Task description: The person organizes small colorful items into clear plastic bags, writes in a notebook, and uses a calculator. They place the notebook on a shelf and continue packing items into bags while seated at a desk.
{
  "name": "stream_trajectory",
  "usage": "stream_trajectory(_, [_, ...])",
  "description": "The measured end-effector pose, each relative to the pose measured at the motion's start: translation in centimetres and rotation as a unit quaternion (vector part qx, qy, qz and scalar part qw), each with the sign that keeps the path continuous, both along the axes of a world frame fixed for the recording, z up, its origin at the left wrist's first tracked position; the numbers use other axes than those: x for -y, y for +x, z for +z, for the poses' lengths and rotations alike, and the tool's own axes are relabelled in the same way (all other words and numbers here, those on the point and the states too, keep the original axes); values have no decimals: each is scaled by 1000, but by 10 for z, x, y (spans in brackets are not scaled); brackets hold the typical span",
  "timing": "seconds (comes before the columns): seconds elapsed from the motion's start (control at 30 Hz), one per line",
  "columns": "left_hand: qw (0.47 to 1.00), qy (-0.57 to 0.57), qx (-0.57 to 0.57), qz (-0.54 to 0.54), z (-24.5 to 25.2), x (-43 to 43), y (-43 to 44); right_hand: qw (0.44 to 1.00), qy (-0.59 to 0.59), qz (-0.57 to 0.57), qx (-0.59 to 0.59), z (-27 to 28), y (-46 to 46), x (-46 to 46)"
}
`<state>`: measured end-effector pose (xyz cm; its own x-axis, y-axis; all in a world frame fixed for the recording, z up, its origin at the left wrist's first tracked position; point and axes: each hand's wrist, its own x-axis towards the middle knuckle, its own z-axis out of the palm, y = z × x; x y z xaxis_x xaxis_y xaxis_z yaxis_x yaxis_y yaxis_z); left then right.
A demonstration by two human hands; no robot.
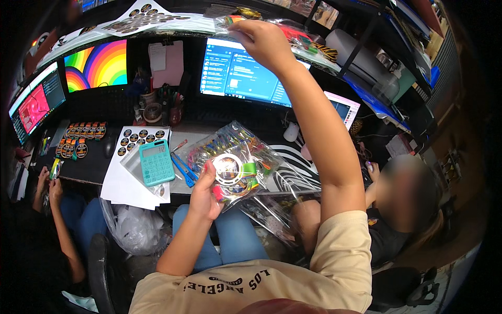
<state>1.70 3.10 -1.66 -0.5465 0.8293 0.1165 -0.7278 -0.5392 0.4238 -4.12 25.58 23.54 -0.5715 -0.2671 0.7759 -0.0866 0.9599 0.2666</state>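
Observation:
My left hand point(206, 196) grips a clear plastic bag with round medals point(228, 168) and bright ribbons in it, above my lap at the desk's front edge. Behind it lies a larger clear bag of coiled multicoloured ribbons point(219, 143). My right hand point(261, 41) is raised over the monitor to the shelf above, its fingertips bent down beside a small packet with orange and green point(235, 19); whether they hold anything is hidden. Left of the bags lie a teal calculator point(157, 163), a blue utility knife point(184, 170) and white sheets with round dark stickers point(129, 172).
Several monitors point(251, 78) line the desk's back. Pen holders point(172, 106) and a white mouse point(291, 132) stand before them. Finished medals point(80, 149) lie on the left. One person's hands point(53, 186) work at far left; another person point(392, 219) sits at right. A plastic bag point(137, 227) hangs below the desk.

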Motion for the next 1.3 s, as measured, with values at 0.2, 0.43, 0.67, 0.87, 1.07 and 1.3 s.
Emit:
stream_trajectory(0.2, [1000,6,13,14,-2,3,-11,961,-96,-255,38,40,73,-53])
stream_trajectory(0.43, [999,15,36,-5,0,-1,-12,962,-70,-222,139,26,120,-58])
stream_trajectory(0.67, [999,27,35,-4,5,1,-14,970,24,-146,-192,14,138,-4])
stream_trajectory(0.87, [997,71,26,13,13,5,-11,775,-592,199,104,-51,156,54])
stream_trajectory(1.07, [998,22,-37,45,15,9,-7,722,-622,59,297,-132,129,80])
stream_trajectory(1.3, [999,-36,13,34,10,5,-7,995,23,-37,-89,-32,82,39])
